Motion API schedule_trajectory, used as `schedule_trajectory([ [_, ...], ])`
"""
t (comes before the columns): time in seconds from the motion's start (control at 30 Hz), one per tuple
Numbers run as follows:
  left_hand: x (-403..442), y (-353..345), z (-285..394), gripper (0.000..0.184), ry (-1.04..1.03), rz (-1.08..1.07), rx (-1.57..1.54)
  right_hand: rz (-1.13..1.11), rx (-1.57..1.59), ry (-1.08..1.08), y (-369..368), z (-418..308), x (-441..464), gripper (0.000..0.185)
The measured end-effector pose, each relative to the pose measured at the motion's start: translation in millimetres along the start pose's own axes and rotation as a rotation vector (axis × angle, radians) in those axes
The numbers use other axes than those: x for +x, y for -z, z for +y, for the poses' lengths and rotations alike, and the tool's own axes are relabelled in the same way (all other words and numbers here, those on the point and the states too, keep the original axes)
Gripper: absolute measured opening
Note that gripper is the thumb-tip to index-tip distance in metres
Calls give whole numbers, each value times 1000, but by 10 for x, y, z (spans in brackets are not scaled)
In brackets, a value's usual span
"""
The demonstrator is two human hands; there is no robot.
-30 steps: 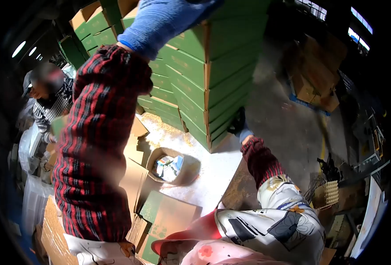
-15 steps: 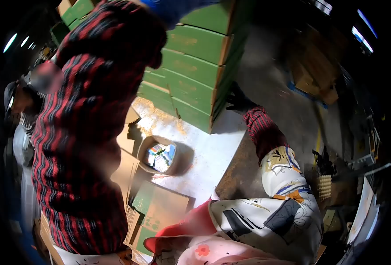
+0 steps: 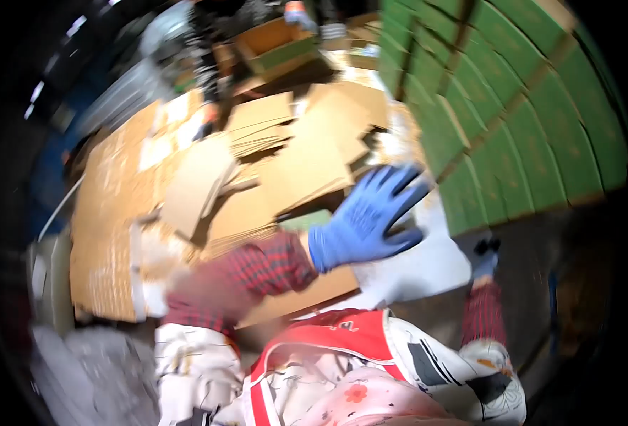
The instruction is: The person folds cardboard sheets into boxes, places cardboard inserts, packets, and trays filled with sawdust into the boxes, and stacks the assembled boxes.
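My left hand (image 3: 372, 219), in a blue glove, is spread over the worktable with nothing in it. Beneath and behind it lie flat brown cardboard pieces (image 3: 317, 153) in loose piles. My right hand (image 3: 485, 261), gloved in blue with dark fingertips, hangs low past the table's right edge, near the bottom of the stacked green boxes (image 3: 505, 170). Its fingers are small and blurred, so their pose is unclear.
Across the table a co-worker's gloved hand (image 3: 299, 15) is at an open green-and-brown box (image 3: 275, 46). Another gloved hand (image 3: 206, 121) rests near the cardboard. Clear plastic bags (image 3: 94, 376) lie at lower left. The white tabletop (image 3: 427, 266) shows at right.
The view has swung left, bringing the cardboard piles into sight. My left hand has come down from the top of the green stack to over the table, fingers spread.
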State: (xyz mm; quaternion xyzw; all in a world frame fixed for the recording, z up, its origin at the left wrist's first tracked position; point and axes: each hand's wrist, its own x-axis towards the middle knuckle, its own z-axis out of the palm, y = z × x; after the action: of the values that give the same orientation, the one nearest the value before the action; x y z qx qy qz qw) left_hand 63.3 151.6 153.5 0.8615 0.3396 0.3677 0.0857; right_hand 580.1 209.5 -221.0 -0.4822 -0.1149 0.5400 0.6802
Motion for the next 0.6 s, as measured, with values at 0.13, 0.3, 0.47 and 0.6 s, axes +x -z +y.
schedule_trajectory([
  [0.13, -2378, -720, -278, 64, 903, 90, 238, -52, -401, -672, -1086, 1058, -1875, 18],
  [0.3, -4360, -607, 77, 92, 1652, 154, 716, -783, -1296, -95, -1874, 1925, -2643, 56],
  [0.47, -5204, -417, -98, 104, 1849, 529, 115, -913, -1421, -8, -2459, 2335, -2917, 67],
  [0.6, -5396, 3, -294, 104, 1772, 492, 140, -929, -1382, -141, -2668, 2583, -3180, 58],
])
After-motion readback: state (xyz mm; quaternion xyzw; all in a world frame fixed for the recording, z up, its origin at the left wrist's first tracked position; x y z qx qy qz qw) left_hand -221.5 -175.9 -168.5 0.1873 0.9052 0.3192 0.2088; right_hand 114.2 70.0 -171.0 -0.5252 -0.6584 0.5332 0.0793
